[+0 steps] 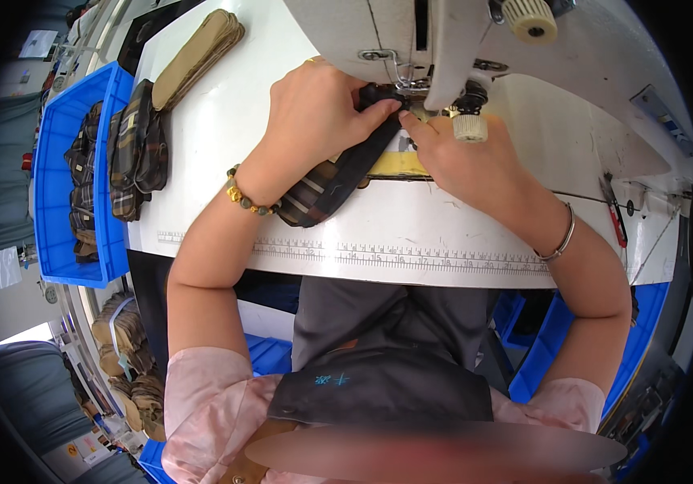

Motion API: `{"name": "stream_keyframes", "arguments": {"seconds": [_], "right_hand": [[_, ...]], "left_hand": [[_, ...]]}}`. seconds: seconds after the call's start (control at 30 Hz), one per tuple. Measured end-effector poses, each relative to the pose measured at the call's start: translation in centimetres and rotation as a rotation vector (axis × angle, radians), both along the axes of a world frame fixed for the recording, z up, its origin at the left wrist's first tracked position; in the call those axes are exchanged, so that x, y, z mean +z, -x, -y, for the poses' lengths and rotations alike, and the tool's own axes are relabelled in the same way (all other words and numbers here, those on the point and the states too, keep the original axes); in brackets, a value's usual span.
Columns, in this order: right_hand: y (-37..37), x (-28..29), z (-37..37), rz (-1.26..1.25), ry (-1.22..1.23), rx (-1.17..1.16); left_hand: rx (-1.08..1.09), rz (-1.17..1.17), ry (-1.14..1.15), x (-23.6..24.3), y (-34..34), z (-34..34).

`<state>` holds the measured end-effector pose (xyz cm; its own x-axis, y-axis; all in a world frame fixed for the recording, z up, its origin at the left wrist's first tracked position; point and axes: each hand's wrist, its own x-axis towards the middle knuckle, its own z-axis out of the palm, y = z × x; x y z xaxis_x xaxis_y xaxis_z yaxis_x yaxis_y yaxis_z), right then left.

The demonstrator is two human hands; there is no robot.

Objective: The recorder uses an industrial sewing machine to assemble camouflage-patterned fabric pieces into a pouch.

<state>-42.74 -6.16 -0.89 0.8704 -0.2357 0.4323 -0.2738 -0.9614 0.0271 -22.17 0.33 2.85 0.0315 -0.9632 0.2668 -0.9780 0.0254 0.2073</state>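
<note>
A dark plaid cloth piece [307, 200] with a black band along its edge lies under the head of a white sewing machine [346, 36]. My left hand [314, 109] is closed on the cloth, its thumb pressing the black edge just in front of the presser foot [412, 84]. From the other side my right hand [471, 157] meets it, fingers curled and a fingertip pinching at the same edge. The two thumbs nearly touch. My left palm and the machine head hide part of the cloth and the stitching spot.
A yellow strip [399, 164] lies by the needle area, and a printed ruler [378, 258] runs along the table's front edge. At left are stacked tan pieces [197, 58], plaid pieces [136, 153] and a blue bin [56, 185]. Red-handled snips [617, 214] lie at right.
</note>
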Motion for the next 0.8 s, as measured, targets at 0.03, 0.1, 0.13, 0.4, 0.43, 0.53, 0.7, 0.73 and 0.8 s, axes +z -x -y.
{"name": "stream_keyframes", "arguments": {"seconds": [0.03,0.1,0.13,0.4,0.43,0.53,0.7,0.73,0.8], "right_hand": [[0.0,-0.1,0.1,0.008,0.014,-0.002],[0.0,-0.3,0.2,0.016,0.015,-0.002],[-0.1,-0.4,0.2,0.025,0.016,-0.002],[0.0,-0.7,0.5,0.036,0.000,-0.003],[0.1,-0.7,0.6,0.009,-0.017,-0.006],[0.6,0.5,0.3,-0.071,-0.039,0.005],[0.9,1.3,-1.1,-0.065,-0.047,0.126],[0.7,1.3,-1.2,0.033,-0.106,0.214],[0.4,1.4,-1.6,0.085,-0.114,0.273]], "left_hand": [[0.000,0.017,0.001,0.0,0.1,0.1],[0.002,0.023,0.008,0.0,0.1,0.1],[0.005,0.028,0.014,0.0,0.0,0.1],[0.002,0.033,0.024,0.1,0.2,0.1],[0.011,0.029,0.029,0.2,0.3,0.1],[0.007,0.039,0.047,0.0,0.3,-0.1],[-0.030,0.001,0.100,-0.2,0.3,-0.1],[-0.017,-0.037,0.065,-0.2,0.2,0.0],[0.005,-0.068,0.012,-0.1,-0.1,0.2]]}}
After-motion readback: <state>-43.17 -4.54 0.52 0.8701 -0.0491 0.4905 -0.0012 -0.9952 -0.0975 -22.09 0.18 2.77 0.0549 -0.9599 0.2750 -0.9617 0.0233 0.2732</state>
